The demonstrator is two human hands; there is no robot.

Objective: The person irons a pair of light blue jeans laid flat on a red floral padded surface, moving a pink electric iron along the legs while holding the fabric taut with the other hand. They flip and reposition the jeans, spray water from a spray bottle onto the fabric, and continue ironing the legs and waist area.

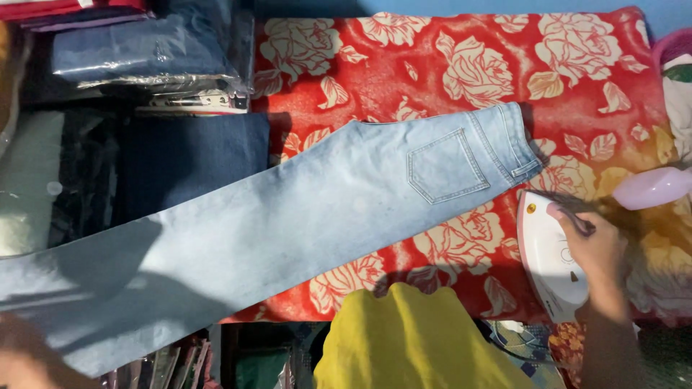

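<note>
While the right hand [598,252] grips the white iron [551,259] parked off the cloth, pale jeans [324,209] lie flat leftward over the red floral blanket [447,65], toward the left hand [25,356], its grip unclear.

Single head cam, looking steeply down, fairly close: jeans [288,216] span the red floral cover [591,94], wearer's yellow garment [414,342] at bottom edge.

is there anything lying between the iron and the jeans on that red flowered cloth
Nothing visible does. The right hand grips the white iron just right of the light blue jeans, near their waistband. Only bare red flowered cloth shows between them. The pink object lies off to the right.
</note>
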